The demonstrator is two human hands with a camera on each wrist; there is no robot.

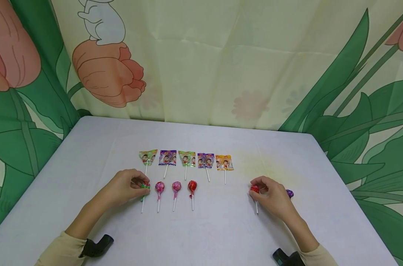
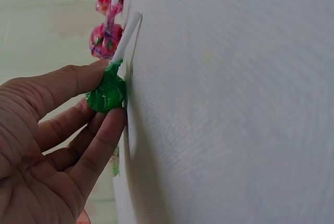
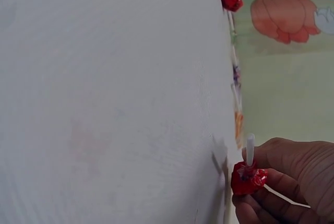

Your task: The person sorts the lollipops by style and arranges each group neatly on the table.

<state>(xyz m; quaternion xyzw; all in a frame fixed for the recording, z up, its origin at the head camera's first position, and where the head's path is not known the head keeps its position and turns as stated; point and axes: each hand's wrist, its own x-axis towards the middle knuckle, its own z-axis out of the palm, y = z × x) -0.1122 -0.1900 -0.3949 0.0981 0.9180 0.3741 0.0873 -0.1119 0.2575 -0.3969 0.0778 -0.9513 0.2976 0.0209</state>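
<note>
My left hand (image 1: pixel 126 187) pinches a green-wrapped lollipop (image 2: pixel 107 91) by its candy head, at the left end of a row of round lollipops; its white stick points toward me. Beside it lie two pink lollipops (image 1: pixel 159 187) and a red one (image 1: pixel 192 186). Off to the right, my right hand (image 1: pixel 272 194) pinches another red lollipop (image 3: pixel 248 179) between thumb and fingers, stick downward in the head view. Behind that hand a purple-wrapped candy (image 1: pixel 290 193) shows, mostly hidden by the hand.
Farther back, several flat-packed lollipops in green, purple and orange wrappers (image 1: pixel 186 159) form a second row on the white table (image 1: pixel 221 236). A printed curtain (image 1: pixel 201 74) hangs behind the table. Dark devices (image 1: pixel 96 246) sit at both wrists.
</note>
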